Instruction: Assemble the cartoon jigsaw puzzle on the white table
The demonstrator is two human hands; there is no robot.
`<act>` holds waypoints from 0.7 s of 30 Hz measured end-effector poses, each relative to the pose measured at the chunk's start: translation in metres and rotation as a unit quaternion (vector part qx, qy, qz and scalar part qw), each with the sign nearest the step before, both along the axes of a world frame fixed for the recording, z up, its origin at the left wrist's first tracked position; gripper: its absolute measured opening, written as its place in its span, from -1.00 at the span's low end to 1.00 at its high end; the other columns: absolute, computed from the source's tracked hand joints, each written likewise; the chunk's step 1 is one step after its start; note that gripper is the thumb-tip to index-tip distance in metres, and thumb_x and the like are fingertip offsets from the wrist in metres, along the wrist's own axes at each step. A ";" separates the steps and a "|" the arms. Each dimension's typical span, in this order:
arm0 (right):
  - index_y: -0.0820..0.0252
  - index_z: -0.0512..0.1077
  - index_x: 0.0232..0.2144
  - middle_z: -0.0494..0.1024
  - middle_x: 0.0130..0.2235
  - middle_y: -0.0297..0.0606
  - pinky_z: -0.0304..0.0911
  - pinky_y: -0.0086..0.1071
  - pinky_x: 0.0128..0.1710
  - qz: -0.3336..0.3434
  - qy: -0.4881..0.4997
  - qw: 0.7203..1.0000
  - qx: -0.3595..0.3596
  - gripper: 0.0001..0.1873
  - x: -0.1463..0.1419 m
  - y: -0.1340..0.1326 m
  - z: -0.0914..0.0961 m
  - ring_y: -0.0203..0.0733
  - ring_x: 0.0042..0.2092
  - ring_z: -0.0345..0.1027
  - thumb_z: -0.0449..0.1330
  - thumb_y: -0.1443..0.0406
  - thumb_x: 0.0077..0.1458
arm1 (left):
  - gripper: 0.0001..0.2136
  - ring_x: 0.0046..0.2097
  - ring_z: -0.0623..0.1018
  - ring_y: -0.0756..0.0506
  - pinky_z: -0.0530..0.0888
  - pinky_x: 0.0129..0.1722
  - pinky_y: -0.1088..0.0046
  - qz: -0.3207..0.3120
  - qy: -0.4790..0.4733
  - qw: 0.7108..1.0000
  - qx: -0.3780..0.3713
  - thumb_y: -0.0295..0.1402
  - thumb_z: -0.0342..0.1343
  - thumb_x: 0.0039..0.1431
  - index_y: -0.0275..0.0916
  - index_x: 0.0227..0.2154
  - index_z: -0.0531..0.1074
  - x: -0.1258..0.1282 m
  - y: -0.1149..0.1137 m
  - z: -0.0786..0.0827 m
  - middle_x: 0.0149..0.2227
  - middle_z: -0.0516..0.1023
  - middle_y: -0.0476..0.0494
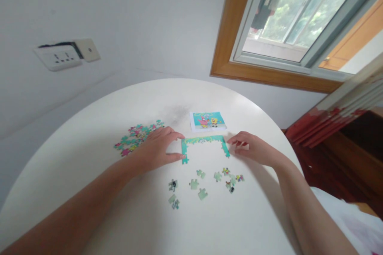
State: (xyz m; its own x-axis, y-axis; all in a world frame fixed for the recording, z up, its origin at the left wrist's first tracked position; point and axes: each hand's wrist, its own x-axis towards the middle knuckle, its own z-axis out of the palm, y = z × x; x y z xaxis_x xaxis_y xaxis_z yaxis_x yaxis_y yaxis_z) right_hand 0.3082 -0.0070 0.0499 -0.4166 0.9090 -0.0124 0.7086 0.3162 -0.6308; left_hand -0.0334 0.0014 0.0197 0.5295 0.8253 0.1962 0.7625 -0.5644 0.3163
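A partly joined jigsaw puzzle border [203, 140], teal and green, lies on the white round table [143, 223]; it has a top row and two side strips. My left hand [160, 147] is at its left strip, thumb and forefinger spread apart and touching the edge at two places. At the right strip is my right hand [249, 147], fingers slightly bent and apart, the fingertips close to the edge with nothing held. Nearer to me lie several loose puzzle pieces [202, 194], pale green, some with yellow, pink or black print.
Beyond the border lies a reference picture card [208, 121] with cartoon figures. A pile of loose pieces [131, 140] sits left, partly behind my left hand. A wall with a socket [60, 56], a wood-framed window [220, 55] and a red-patterned curtain [323, 121] surround the table.
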 end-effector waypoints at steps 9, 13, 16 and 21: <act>0.20 0.54 -0.26 0.49 -0.20 -0.19 0.32 -0.30 -0.17 0.007 -0.015 1.000 -0.020 -0.73 -0.002 -0.002 0.004 -0.17 -0.23 0.40 0.19 0.37 -0.09 | -0.60 -0.04 0.40 -0.19 0.29 0.00 0.28 0.001 0.012 1.000 -0.001 -0.08 0.15 0.06 -0.10 -0.05 0.36 -0.001 0.001 0.000 -0.11 0.42 -0.12; 0.21 0.56 -0.31 0.48 -0.21 -0.18 0.31 -0.30 -0.17 0.011 -0.018 1.000 -0.016 -0.77 -0.005 -0.003 0.006 -0.16 -0.22 0.40 0.21 0.37 -0.09 | -0.61 -0.04 0.40 -0.19 0.28 0.01 0.28 0.000 0.006 1.000 -0.003 -0.06 0.10 0.09 -0.10 -0.05 0.38 -0.002 0.002 -0.002 -0.11 0.43 -0.11; 0.22 0.55 -0.32 0.48 -0.22 -0.17 0.31 -0.30 -0.18 0.006 -0.023 1.000 -0.012 -0.79 -0.006 -0.003 0.007 -0.17 -0.24 0.40 0.20 0.36 -0.08 | -0.61 -0.03 0.40 -0.19 0.27 0.02 0.27 -0.002 0.007 1.000 -0.007 -0.05 0.08 0.12 -0.13 -0.06 0.38 -0.002 0.002 0.000 -0.11 0.43 -0.13; 0.22 0.54 -0.32 0.48 -0.22 -0.18 0.32 -0.30 -0.20 0.008 -0.021 1.000 -0.010 -0.79 -0.005 -0.003 0.004 -0.18 -0.26 0.40 0.20 0.36 -0.08 | -0.54 -0.01 0.39 -0.20 0.27 0.03 0.27 -0.010 0.013 1.000 -0.017 -0.06 0.13 0.06 -0.14 0.00 0.36 -0.003 0.000 0.003 -0.09 0.41 -0.15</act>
State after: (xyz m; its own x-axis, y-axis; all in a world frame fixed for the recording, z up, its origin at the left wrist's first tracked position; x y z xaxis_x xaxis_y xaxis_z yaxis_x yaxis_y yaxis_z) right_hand 0.3034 -0.0097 0.0536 -0.4292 0.9019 -0.0491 0.7300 0.3143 -0.6070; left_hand -0.0366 0.0013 0.0225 0.5499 0.8210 0.1536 0.7597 -0.5680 0.3166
